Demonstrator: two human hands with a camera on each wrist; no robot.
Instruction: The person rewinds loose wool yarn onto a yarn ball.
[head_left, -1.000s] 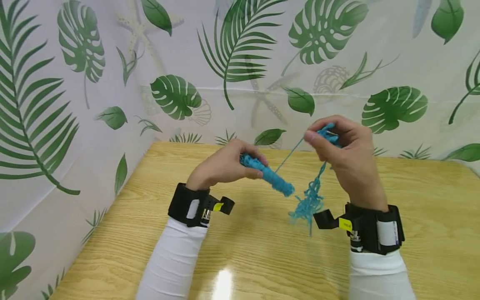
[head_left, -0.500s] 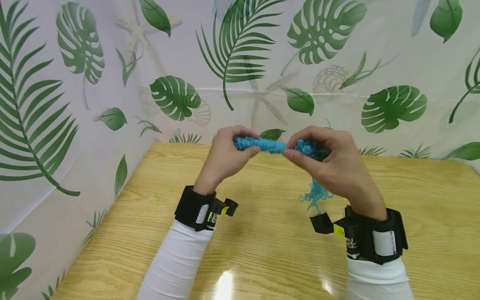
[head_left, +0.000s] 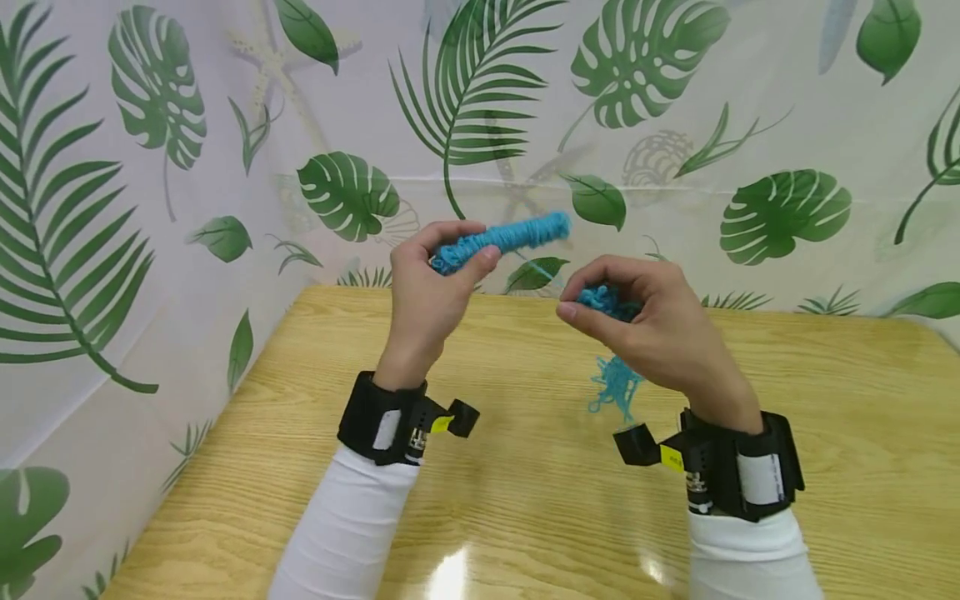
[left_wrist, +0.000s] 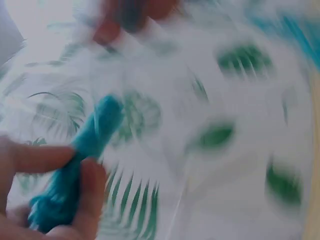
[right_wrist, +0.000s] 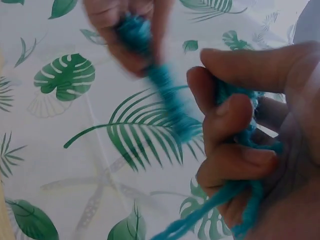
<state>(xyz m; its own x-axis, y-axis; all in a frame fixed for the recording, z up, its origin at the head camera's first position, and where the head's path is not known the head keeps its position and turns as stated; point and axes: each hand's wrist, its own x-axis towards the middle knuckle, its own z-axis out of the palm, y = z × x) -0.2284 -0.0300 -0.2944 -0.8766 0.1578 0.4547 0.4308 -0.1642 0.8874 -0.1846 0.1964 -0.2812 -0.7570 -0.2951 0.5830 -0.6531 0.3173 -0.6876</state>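
Observation:
A slim roll of wound blue yarn [head_left: 525,234] tilts up to the right in the head view, gripped at its lower end by my left hand [head_left: 431,296]. From it a single strand runs down to my right hand [head_left: 648,321], which pinches it between thumb and forefinger. Bunched loose yarn [right_wrist: 242,107] sits inside the curled right fingers, partly hidden by them. Below that hand dangles a tangled tail of blue yarn [head_left: 617,385]. In the left wrist view the roll [left_wrist: 97,127] stands between thumb and fingers, blurred.
Both hands are above a light wood-grain table [head_left: 525,483]. A white cloth with green leaf prints [head_left: 480,100] rises behind the table and along its left side. Black wrist straps with small cameras [head_left: 382,421] sit over white sleeves.
My left hand swings the roll from pointing down right, through level, to pointing up right. My right hand comes lower and to the left, drawing near the roll and then apart, strand still pinched.

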